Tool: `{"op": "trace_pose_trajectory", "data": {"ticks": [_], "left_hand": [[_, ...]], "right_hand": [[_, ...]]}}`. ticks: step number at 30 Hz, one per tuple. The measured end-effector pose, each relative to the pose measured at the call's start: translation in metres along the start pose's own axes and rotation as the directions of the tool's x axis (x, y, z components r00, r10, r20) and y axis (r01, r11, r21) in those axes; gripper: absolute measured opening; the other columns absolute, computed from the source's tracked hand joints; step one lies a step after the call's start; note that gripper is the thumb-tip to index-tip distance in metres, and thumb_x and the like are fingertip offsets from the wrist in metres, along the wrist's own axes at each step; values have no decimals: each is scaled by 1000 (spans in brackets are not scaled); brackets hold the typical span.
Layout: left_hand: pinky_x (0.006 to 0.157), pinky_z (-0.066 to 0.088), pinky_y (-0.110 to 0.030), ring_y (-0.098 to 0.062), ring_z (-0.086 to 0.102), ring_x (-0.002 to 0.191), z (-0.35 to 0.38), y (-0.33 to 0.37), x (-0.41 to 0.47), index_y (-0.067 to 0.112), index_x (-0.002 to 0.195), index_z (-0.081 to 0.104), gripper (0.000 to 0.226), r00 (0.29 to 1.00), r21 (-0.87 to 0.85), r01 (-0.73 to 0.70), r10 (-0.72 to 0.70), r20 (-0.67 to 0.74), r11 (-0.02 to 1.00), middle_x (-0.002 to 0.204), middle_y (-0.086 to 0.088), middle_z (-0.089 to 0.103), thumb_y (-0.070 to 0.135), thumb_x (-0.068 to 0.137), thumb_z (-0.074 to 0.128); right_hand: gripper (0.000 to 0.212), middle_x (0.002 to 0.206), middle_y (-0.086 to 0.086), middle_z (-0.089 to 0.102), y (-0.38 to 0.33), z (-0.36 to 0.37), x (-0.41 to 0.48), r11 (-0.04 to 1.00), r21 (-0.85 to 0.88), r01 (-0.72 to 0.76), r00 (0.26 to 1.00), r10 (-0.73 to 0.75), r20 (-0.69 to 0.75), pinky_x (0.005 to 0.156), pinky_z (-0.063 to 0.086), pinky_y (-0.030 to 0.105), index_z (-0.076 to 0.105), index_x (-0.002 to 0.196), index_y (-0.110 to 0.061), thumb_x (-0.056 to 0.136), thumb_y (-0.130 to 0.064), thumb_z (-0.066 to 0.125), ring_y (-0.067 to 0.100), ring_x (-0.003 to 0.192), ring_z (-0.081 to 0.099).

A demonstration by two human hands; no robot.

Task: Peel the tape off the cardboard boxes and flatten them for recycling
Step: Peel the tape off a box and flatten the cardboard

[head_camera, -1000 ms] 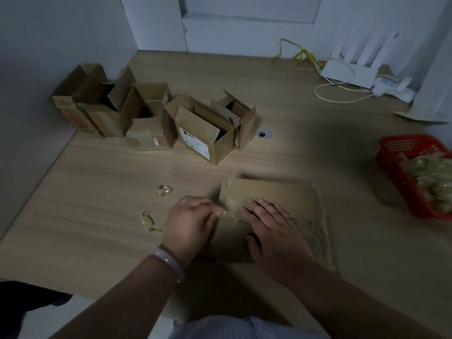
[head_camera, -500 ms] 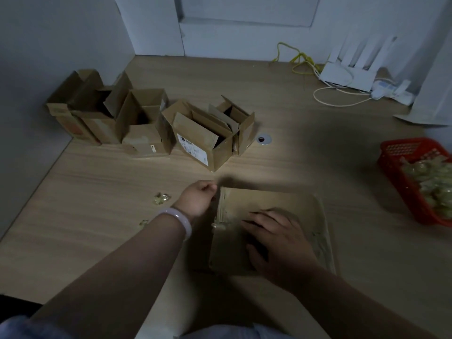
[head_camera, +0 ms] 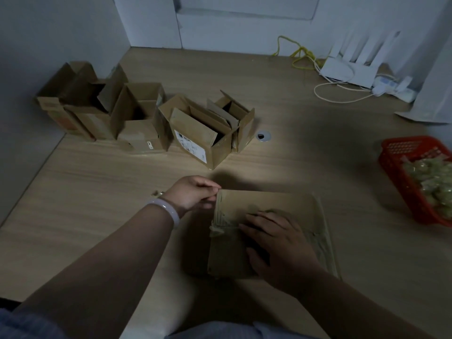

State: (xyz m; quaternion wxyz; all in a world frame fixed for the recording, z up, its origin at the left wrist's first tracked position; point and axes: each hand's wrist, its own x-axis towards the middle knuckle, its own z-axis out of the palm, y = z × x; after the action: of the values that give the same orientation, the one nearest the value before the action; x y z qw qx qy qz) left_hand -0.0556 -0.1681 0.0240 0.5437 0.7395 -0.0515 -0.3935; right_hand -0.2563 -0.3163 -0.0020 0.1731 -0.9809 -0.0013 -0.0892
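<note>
A brown cardboard box (head_camera: 281,206) lies low on the wooden desk in front of me. Clear tape (head_camera: 223,216) runs in a loosened, wrinkled strip down its left edge. My left hand (head_camera: 193,195) pinches the top end of that strip at the box's far left corner. Spread flat, my right hand (head_camera: 276,238) presses on the box's middle and covers part of it.
Several opened cardboard boxes (head_camera: 146,118) stand in a row at the back left by the wall. A red basket (head_camera: 401,155) holding balled-up tape sits at the right edge. A white router (head_camera: 352,67) with cables lies at the back right. A tape scrap (head_camera: 156,193) peeks out behind my left wrist.
My left hand has travelled from the middle of the box's left edge up to its far corner, pulling the tape strip loose. My right hand stays pressed on the box.
</note>
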Motion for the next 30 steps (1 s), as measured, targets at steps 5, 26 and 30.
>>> {"op": "trace_pose_trajectory", "data": {"ticks": [5,26,30], "left_hand": [[82,51,-33,-21,63,86,2,-5,-3,9,92,70,7,948,433,-214,294,-126,876,89,-7,68,11,89,64],[69,54,-31,-16,64,72,17,-39,-28,22,79,63,16,907,299,-87,199,-371,950,80,4,64,8,80,72],[83,54,-36,-20,65,82,16,-52,-32,21,88,69,5,950,237,-33,104,-295,971,89,-2,69,18,84,70]], "right_hand": [[41,130,-11,59,0,-1,3,1000,-11,-10,1000,10,8,104,36,33,64,121,-31,84,-44,53,14,123,51],[40,129,-11,58,-2,-2,4,999,10,-39,999,38,28,103,38,35,64,121,-32,86,-46,50,14,122,49],[40,129,-10,59,-1,0,3,999,22,-45,999,44,10,103,40,39,64,120,-32,85,-45,50,15,122,50]]}}
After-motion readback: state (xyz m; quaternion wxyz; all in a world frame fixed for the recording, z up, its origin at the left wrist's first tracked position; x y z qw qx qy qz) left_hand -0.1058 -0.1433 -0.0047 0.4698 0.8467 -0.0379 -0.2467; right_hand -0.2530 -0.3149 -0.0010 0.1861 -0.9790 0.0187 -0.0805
